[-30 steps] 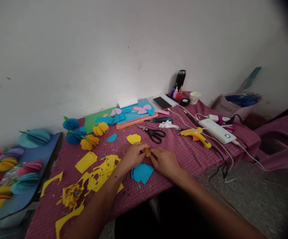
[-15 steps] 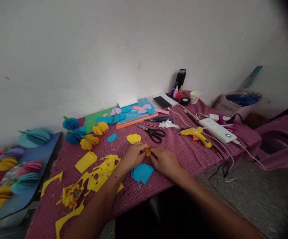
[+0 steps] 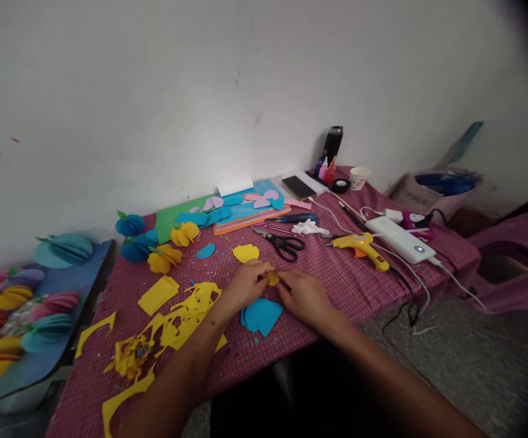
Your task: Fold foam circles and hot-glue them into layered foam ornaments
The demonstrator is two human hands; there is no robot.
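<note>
Between my hands is a small yellow paper piece (image 3: 272, 278). My left hand (image 3: 249, 283) pinches it from the left with closed fingers. On its other side my right hand (image 3: 304, 296) has its fingers closed at the edge; part of the piece is hidden by them. Just in front of me lies a stack of blue paper cutouts (image 3: 261, 317). Yellow paper cutouts (image 3: 246, 253) rest a little beyond my left hand. Black-handled scissors (image 3: 284, 246) lie partly open behind my hands.
A yellow glue gun (image 3: 359, 246) and a white power bank (image 3: 399, 239) with cables lie right. Yellow paper scraps (image 3: 188, 319) and a stack of yellow rectangles (image 3: 158, 294) lie left. Finished paper pumpkins (image 3: 164, 259) stand behind them. A phone (image 3: 298, 187) and flask (image 3: 332, 143) are at the back.
The hands stay almost in place, with the yellow piece still between them. The view has shifted very slightly.
</note>
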